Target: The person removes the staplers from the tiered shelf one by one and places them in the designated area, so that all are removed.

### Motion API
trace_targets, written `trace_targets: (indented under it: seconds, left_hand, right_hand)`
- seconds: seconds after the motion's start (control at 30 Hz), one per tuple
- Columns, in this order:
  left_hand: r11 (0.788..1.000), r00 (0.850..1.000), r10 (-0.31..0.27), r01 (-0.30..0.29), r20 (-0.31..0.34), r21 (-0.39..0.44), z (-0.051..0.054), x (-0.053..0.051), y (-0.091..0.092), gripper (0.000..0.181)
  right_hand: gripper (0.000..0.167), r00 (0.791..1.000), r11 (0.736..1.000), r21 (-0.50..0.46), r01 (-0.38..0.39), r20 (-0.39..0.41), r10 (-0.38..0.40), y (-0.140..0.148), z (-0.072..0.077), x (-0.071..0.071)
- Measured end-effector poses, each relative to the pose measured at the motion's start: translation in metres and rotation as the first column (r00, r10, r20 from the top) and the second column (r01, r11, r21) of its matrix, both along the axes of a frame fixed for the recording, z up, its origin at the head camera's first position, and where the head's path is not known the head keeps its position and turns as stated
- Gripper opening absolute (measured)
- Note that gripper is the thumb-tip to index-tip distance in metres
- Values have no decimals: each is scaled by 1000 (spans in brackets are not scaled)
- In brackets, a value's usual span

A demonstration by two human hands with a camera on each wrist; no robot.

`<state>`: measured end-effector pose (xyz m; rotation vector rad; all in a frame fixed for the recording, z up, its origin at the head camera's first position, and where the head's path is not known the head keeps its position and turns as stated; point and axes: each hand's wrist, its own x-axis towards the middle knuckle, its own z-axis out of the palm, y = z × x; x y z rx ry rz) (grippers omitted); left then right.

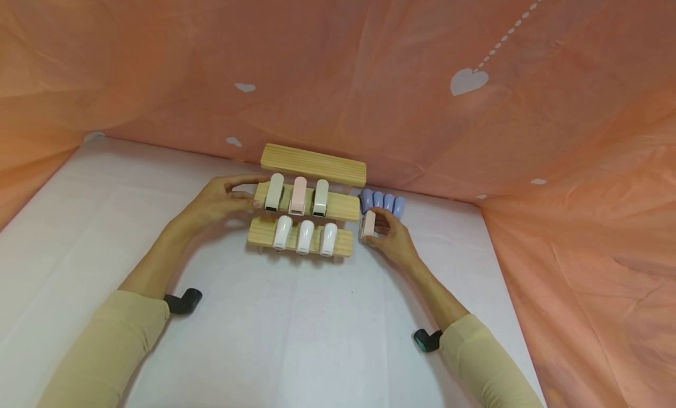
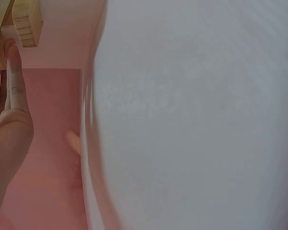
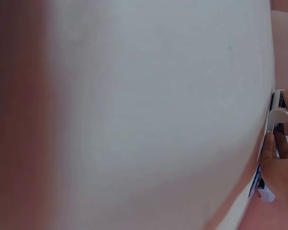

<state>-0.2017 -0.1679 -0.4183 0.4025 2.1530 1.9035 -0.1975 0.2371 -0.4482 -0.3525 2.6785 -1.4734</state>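
Note:
A stepped wooden rack [image 1: 313, 164] has three plank tiers. Small staplers stand on it: two pale green ones [image 1: 274, 192] flank a pink stapler [image 1: 298, 195] on the middle plank, and three white staplers [image 1: 305, 236] line the lowest plank. My left hand [image 1: 216, 202] holds the middle plank's left end, thumb at the front and index finger toward the back; its fingers [image 2: 15, 91] lie by the wood in the left wrist view. Beside the rack's right end, my right hand [image 1: 393, 238] grips another pink stapler [image 1: 368, 225], partly hidden by the fingers.
Several blue staplers [image 1: 389, 201] sit in a row behind my right hand. The rack stands on a white-covered table [image 1: 317, 326], near an orange-pink cloth backdrop [image 1: 317, 73] with white hearts. Black wrist-camera mounts [image 1: 185, 301] stick out from both forearms.

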Motion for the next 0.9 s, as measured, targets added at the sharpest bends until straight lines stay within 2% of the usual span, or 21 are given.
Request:
trace_targets:
  seconds: [0.3, 0.47, 0.6, 0.83, 0.9]
  left_hand:
    - [1000, 1000, 26, -26, 12, -9, 1, 1, 1, 57]
    - [1000, 1000, 27, -27, 7, -14, 2, 1, 2, 56]
    - [999, 999, 41, -41, 4, -30, 3, 2, 3, 56]
    - [998, 997, 55, -54, 45, -26, 6, 4, 4, 58]
    - [998, 998, 49, -48, 43, -29, 6, 4, 4, 59]
  right_hand:
    - [76, 1000, 1000, -12, -26, 0, 26, 2, 2, 1]
    - [71, 997, 1000, -17, -5, -73, 4, 7, 4, 2]
    - [63, 985, 999, -33, -12, -170, 6, 9, 6, 4]
    - [51, 941, 989, -106, -100, -334, 59, -9, 47, 24]
    - [49, 927, 984, -130, -122, -368, 66, -11, 51, 24]
